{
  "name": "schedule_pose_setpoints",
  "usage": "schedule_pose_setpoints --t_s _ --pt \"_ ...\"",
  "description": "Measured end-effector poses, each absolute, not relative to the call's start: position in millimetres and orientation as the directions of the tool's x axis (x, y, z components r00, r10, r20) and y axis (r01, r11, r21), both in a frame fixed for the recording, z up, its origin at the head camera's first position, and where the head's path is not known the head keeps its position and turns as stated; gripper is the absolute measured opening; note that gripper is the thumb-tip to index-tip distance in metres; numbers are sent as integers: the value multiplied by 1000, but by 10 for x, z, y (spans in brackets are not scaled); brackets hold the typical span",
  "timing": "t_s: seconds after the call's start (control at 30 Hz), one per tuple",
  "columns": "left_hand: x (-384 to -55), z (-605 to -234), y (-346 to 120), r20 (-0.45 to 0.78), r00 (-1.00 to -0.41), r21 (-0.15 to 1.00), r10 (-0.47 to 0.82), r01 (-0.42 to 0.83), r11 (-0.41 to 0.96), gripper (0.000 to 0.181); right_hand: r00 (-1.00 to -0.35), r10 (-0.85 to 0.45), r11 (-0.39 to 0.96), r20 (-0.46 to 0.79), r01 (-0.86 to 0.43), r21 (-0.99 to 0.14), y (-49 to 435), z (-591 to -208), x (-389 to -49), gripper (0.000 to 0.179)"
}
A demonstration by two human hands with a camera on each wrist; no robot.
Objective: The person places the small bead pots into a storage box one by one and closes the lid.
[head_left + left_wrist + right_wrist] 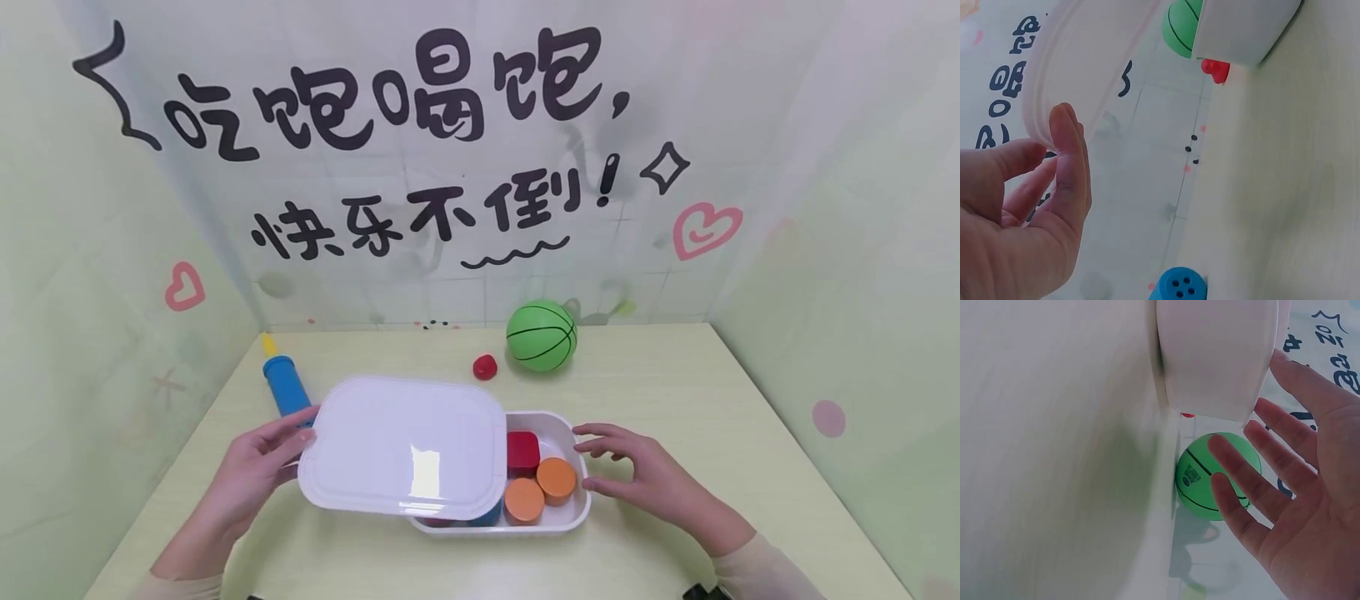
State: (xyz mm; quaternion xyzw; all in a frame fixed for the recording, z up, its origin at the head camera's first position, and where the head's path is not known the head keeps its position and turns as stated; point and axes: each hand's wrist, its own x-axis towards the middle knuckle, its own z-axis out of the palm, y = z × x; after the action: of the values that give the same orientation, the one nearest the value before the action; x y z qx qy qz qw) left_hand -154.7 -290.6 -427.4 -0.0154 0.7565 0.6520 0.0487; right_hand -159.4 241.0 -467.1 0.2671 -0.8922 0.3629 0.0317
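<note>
My left hand (258, 467) pinches the left end of a white lid (397, 442) between thumb and fingers. In the left wrist view the lid's edge (1041, 119) lies between thumb and forefinger. The lid overlaps the left part of a white plastic box (551, 525) on the table. Inside the box's uncovered right end are two orange round blocks (557, 479), a red block (522, 451) and part of a blue piece (487, 514); the rest is hidden. My right hand (637, 471) is at the box's right rim, its fingers spread and fingertips right at the wall.
A green ball (542, 336) with black lines rests at the back of the table (637, 375), near a small red object (485, 367). At the left lies a blue pump (287, 385) with a yellow tip. Printed curtains stand behind and at both sides.
</note>
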Motion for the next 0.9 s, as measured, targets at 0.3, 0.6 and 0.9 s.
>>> schedule_pose_setpoints --t_s 0.3,0.6,0.9 --pt "-1510 -4313 -2502 -137 -990 984 19 -134 116 57 -853 -439 634 281 -516 -576 2379 -4643 -1516 37" --pt "-1483 -4328 -2248 -176 -984 981 -11 -176 75 52 -850 -431 667 303 -526 -527 2364 -4658 -1487 34" --pt "-1470 -4333 -2092 -234 -971 969 -39 -236 65 47 -755 -409 629 512 -640 -441 2333 -4642 -1466 43"
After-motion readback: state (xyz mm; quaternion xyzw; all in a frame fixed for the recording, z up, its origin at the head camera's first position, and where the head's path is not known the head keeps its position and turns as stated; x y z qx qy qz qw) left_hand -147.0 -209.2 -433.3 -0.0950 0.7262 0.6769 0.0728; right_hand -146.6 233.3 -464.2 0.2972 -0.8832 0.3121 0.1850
